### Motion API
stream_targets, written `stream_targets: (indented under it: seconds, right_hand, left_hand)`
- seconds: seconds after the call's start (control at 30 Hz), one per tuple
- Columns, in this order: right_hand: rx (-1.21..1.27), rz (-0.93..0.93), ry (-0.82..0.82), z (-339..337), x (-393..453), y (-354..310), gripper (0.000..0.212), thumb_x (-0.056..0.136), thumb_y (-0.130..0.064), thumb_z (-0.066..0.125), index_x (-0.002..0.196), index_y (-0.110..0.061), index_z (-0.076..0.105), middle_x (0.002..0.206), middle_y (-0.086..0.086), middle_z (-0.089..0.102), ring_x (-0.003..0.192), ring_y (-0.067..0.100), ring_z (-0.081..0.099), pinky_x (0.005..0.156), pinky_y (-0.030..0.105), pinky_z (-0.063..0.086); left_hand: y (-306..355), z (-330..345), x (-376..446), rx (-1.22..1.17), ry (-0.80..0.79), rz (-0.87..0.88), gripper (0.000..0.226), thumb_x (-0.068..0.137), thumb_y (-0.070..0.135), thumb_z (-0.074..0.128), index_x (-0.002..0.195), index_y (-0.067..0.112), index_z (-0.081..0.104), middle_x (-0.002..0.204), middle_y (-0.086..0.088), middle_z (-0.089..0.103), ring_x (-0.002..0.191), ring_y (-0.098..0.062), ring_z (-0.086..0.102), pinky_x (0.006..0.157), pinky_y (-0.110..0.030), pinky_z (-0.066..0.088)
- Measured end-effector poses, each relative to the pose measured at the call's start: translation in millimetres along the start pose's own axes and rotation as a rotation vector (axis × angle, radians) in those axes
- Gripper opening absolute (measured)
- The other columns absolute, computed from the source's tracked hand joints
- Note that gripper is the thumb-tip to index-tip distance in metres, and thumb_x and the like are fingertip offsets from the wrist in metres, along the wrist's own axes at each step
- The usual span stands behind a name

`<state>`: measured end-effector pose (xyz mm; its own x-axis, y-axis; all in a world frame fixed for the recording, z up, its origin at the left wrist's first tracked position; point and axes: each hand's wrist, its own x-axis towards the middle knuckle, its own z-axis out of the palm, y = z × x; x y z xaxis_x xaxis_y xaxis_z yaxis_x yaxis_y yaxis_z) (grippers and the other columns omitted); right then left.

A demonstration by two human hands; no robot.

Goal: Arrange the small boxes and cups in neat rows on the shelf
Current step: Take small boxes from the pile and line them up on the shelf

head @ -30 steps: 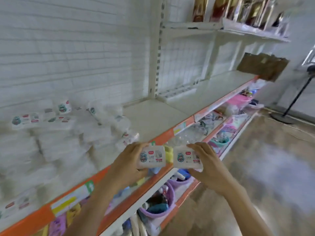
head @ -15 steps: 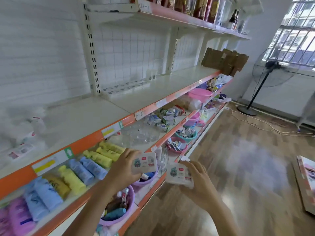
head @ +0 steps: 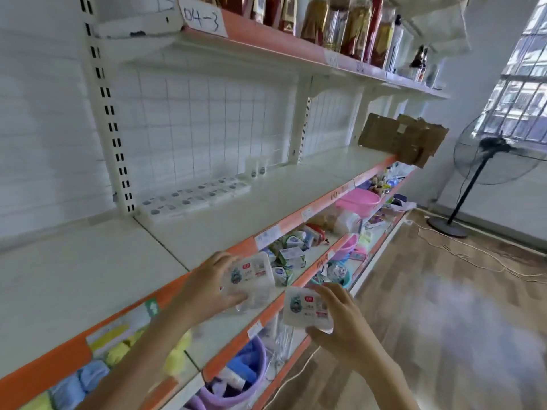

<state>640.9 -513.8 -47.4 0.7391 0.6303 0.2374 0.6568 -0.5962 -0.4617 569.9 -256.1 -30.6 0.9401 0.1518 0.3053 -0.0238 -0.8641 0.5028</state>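
Observation:
My left hand (head: 207,287) grips a small clear box (head: 250,273) with a printed label, held in front of the orange shelf edge. My right hand (head: 343,324) grips a second small box (head: 306,309) of the same kind, lower and to the right. On the white middle shelf (head: 225,220) a double row of the same boxes (head: 192,198) lies flat against the back grid. Two small clear cups (head: 257,170) stand at the right end of that row.
The upper shelf (head: 296,48) holds tall bottles and packs. A torn cardboard piece (head: 402,137) sits at the shelf's far end. Lower shelves carry packets, a pink basin (head: 358,201) and purple tubs (head: 236,389). A standing fan (head: 485,161) and cables are on the wooden floor.
The view has swung right along the shelf, from the pile of white packs to the section with the box row. Both hands keep their boxes; the right one has dropped lower.

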Motion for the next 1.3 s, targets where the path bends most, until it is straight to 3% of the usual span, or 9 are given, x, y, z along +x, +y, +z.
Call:
stream_targets:
  seconds: [0.1, 0.33, 0.6, 0.77, 0.9, 1.17, 1.3]
  right_hand:
    - [0.006, -0.045, 0.000, -13.1, 66.5, 16.8, 0.071, 0.077, -0.029, 0.070, 0.138, -0.030, 0.034, 0.122, -0.020, 0.028, 0.116, 0.002, 0.032, 0.104, 0.023, 0.037]
    - [-0.010, -0.155, 0.081, -33.5, 200.3, 40.7, 0.071, 0.074, -0.024, 0.074, 0.136, -0.024, 0.041, 0.122, -0.013, 0.034, 0.111, 0.003, 0.030, 0.097, 0.021, 0.031]
    - [0.030, -0.307, 0.021, -24.3, 308.7, 69.0, 0.070, 0.074, -0.023, 0.074, 0.136, -0.021, 0.042, 0.128, 0.000, 0.042, 0.117, 0.016, 0.037, 0.097, 0.027, 0.037]
    - [0.064, -0.411, -0.091, -8.7, 370.5, 91.4, 0.069, 0.073, -0.027, 0.073, 0.135, -0.023, 0.042, 0.130, -0.002, 0.041, 0.120, 0.015, 0.035, 0.102, 0.031, 0.037]
    - [0.090, -0.537, -0.184, 0.2, 418.7, 108.2, 0.069, 0.073, -0.028, 0.072, 0.134, -0.020, 0.042, 0.130, -0.001, 0.042, 0.120, 0.018, 0.036, 0.103, 0.032, 0.035]
    - [0.103, -0.768, -0.396, 24.6, 482.1, 124.9, 0.069, 0.078, -0.033, 0.069, 0.138, -0.023, 0.036, 0.135, -0.005, 0.038, 0.121, 0.014, 0.030, 0.103, 0.023, 0.028]
    - [0.144, -0.839, -0.483, 45.5, 500.8, 118.2, 0.072, 0.080, -0.033, 0.067, 0.141, -0.026, 0.030, 0.136, -0.007, 0.036, 0.124, 0.013, 0.027, 0.103, 0.019, 0.025]
  left_hand:
    - [-16.2, -15.9, 61.5, 0.031, 0.054, 0.003, 0.082, 0.065, 0.058, 0.071, 0.133, 0.021, 0.043, 0.124, 0.010, 0.043, 0.113, -0.010, 0.048, 0.092, -0.022, 0.040]
    - [-57.5, -28.4, 167.7, 0.130, 0.086, -0.094, 0.073, 0.078, 0.042, 0.068, 0.139, 0.019, 0.036, 0.135, 0.008, 0.038, 0.122, -0.010, 0.040, 0.094, -0.019, 0.031]
    - [-90.2, -9.7, 215.0, 0.162, 0.076, -0.211, 0.074, 0.078, 0.050, 0.063, 0.141, 0.026, 0.031, 0.142, 0.010, 0.033, 0.127, -0.008, 0.036, 0.102, -0.025, 0.034]
    - [-105.2, 7.1, 226.9, 0.219, 0.047, -0.315, 0.073, 0.081, 0.049, 0.061, 0.142, 0.032, 0.024, 0.146, 0.017, 0.024, 0.133, -0.003, 0.026, 0.104, -0.020, 0.027]
    - [-104.3, 17.2, 234.2, 0.204, 0.094, -0.436, 0.068, 0.081, 0.045, 0.062, 0.140, 0.031, 0.030, 0.142, 0.018, 0.029, 0.130, 0.001, 0.027, 0.105, -0.017, 0.025]
    - [-89.9, 40.7, 246.4, 0.204, 0.247, -0.608, 0.064, 0.081, 0.038, 0.066, 0.137, 0.026, 0.036, 0.129, 0.022, 0.033, 0.121, 0.006, 0.028, 0.099, -0.011, 0.022]
    - [-91.7, 50.6, 240.4, 0.142, 0.329, -0.672, 0.061, 0.080, 0.034, 0.068, 0.133, 0.027, 0.040, 0.131, 0.019, 0.030, 0.126, 0.002, 0.028, 0.107, -0.019, 0.025]
